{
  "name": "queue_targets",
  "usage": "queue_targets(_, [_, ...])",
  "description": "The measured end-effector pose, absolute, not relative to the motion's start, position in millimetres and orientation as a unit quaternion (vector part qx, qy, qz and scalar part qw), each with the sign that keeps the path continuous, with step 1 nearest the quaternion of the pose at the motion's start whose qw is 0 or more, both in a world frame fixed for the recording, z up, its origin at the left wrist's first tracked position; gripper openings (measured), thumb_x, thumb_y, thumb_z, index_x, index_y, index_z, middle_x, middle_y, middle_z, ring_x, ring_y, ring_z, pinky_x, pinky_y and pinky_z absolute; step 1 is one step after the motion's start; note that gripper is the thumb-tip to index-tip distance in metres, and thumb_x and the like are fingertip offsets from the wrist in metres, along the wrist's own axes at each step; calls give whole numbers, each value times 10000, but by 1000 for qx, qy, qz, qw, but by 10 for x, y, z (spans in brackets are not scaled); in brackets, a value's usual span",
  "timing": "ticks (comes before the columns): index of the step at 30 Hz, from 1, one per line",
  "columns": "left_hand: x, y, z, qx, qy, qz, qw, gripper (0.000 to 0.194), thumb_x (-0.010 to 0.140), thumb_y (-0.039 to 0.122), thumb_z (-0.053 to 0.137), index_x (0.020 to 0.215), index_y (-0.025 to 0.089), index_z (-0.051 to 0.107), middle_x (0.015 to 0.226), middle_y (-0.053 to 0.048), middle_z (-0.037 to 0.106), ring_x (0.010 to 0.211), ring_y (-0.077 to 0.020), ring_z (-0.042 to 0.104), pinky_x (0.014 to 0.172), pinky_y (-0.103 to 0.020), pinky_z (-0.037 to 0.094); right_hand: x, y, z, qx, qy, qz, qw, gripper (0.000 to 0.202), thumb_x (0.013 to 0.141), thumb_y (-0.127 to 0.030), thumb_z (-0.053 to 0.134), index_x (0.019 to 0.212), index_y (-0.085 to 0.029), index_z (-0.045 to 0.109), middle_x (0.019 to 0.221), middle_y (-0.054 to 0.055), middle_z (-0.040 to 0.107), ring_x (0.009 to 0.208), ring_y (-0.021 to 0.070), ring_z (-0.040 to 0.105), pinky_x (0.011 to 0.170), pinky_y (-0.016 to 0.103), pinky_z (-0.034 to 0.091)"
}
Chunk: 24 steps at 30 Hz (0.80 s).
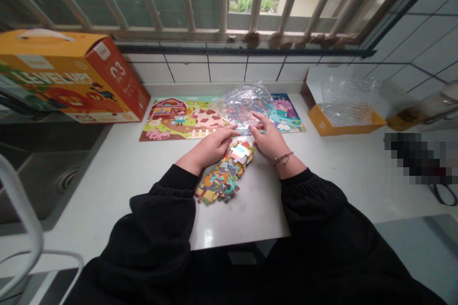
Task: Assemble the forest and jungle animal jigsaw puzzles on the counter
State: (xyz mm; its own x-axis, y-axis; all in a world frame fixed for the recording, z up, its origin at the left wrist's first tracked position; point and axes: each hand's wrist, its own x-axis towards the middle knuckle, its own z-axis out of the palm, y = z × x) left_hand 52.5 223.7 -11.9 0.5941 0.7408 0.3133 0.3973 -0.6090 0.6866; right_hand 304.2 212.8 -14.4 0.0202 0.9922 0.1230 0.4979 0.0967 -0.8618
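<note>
A heap of jigsaw puzzle pieces (pixel 223 176) lies on the white counter between my forearms. My left hand (pixel 214 144) rests at the heap's upper left, fingers stretched out toward a crumpled clear plastic bag (pixel 246 102). Opposite it, my right hand (pixel 269 138) has thumb and fingers apart, close to the bag's lower right edge; whether the fingertips touch the plastic I cannot tell. Under the bag is a long illustrated farm picture sheet (pixel 168 124), showing a red barn and a spotted cow. The bag covers part of its middle.
An orange "LEVEL UP!" carton (pixel 86 86) stands at the left by a dark sink (pixel 32 162). Toward the right sits an opened orange-and-white box (pixel 329 126) with clear plastic in it. A barred window (pixel 222 0) runs behind the counter (pixel 315 171).
</note>
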Motion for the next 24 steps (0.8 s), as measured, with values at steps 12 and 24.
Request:
queue_targets(12, [535,2190,-111,844,320,295,314,437,1005,212,614,1422,276,724,1537,-89,717,1423,-287,683,1245,-506,521,3037,2219,-255,-605,-531,422,416,730,962,-579,719,1595,-237,601,1352,137,731,675,124,668,508,243,550])
queue_targets(24, [510,2126,39,822,361,320,303,303,1063,291,611,1310,293,787,1285,-76,817,1221,-291,765,1124,-483,591,3092,2270,-171,-643,-473,387,461,687,959,-527,693,1546,-173,652,1089,137,804,750,206,742,726,380,678])
